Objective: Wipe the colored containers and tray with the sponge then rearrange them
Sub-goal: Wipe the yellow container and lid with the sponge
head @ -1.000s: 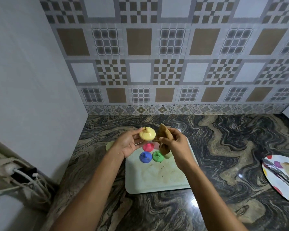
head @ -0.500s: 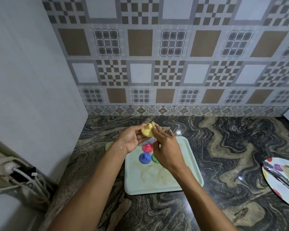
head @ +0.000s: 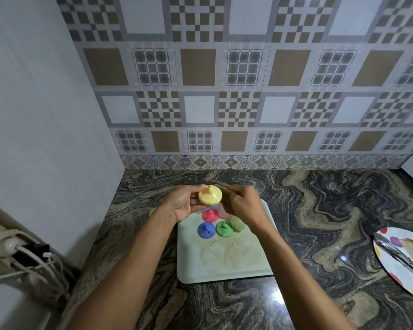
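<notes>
The bench (head: 320, 210) under the fingers is dark and glossy, so a dropped piece could skid across it, perhaps toward the plate (head: 389, 244) well off to the right of the right fingers.

The tray (head: 224, 265) lies on the bench, below and nearer than both sets of fingers. Brown stains are seen on its bare part and it is judged unwiped. Wiped pieces set back there could be soiled again.

The yellow container (head: 210, 196) is held up over the tray's far edge. It is gripped round its rim by the left fingers (head: 191, 189), which are curled about it. The right fingers (head: 234, 194) are curled at its right side and blurred. A tan strip pinched in them is taken to be the sponge (head: 227, 190), which is mostly hidden.

Since the yellow container is domed and held only by its rim, it could be pushed from the grip by a hard wipe.

It would then fall on the pink container (head: 209, 215), blue container (head: 206, 230) and green container (head: 224, 229), which are clustered just below the fingers, and they could be scattered. Dark specks are seen on the blue and green ones and could be missed by a hasty pass.
</notes>
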